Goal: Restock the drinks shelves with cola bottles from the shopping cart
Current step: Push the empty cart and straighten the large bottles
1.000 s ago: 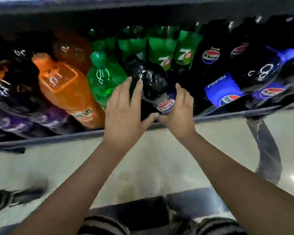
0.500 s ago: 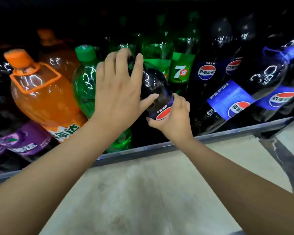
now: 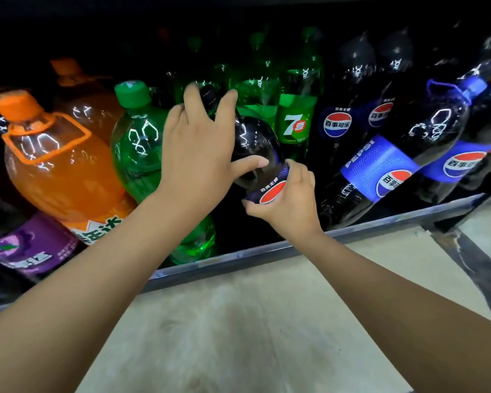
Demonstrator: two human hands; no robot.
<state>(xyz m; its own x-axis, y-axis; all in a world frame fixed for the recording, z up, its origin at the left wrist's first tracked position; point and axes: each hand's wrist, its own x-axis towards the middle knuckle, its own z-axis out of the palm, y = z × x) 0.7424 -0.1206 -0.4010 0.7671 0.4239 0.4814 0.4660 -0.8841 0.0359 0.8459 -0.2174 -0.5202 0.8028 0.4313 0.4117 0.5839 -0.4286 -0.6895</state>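
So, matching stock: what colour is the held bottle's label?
Cola bottle label: dark blue, red logo; head view.

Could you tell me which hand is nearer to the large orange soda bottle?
Left. The left hand, on the cola bottle's upper part, sits one green bottle away from the orange soda bottle; the right hand grips the cola bottle lower down, farther right.

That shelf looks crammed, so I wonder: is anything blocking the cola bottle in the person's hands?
Nothing visible blocks it. The cola bottle, gripped by the left hand and right hand, leans over a dark gap between the green bottle and the Pepsi bottles.
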